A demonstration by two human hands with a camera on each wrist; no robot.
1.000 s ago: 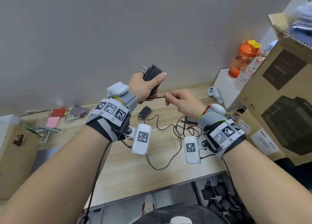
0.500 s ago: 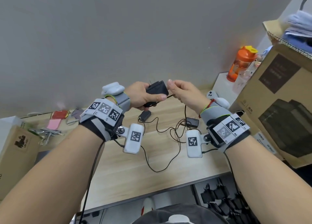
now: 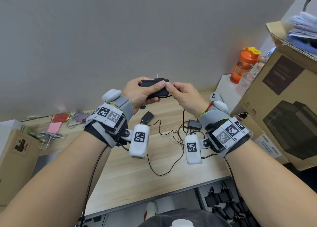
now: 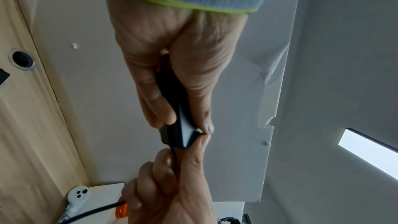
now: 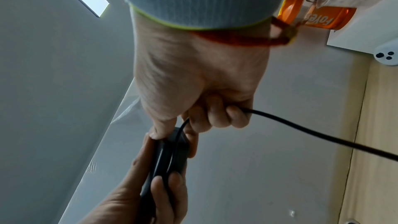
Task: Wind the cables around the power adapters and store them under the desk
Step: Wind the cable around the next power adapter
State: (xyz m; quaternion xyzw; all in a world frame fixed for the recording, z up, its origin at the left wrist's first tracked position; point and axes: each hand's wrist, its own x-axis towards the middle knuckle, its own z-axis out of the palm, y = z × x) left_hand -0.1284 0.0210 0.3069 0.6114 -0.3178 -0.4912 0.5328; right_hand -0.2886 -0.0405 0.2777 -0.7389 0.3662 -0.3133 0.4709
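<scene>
Above a pale wooden desk [image 3: 120,172] pushed against a grey wall, 2 more black adapters lie among loose black leads: a spare adapter [image 3: 147,117] near the middle and another adapter [image 3: 195,124] just right of it. An orange bottle [image 3: 244,66] stands on a white box [image 3: 226,89] at the far right, beside a large cardboard carton [image 3: 281,110], with a white controller [image 3: 215,97] at the box's foot. A smaller brown box [image 3: 16,156] sits at the left edge, with keys [image 3: 49,136] and small red and pink packets behind it.

Both hands are raised clear of the desk and meet in front of the wall. The left hand [image 3: 139,94] clamps the black power adapter [image 3: 154,88] between thumb and fingers, its 2 prongs pointing up. The right hand [image 3: 184,95] touches the adapter's end, thumb tip against the left thumb, fingers curled round the cable [image 5: 301,134], which crosses the adapter's underside and drops to the desk.

Compared with 0.5 s ago, the adapter has been turned so its prongs stand upright, and the right hand has closed in against it.
</scene>
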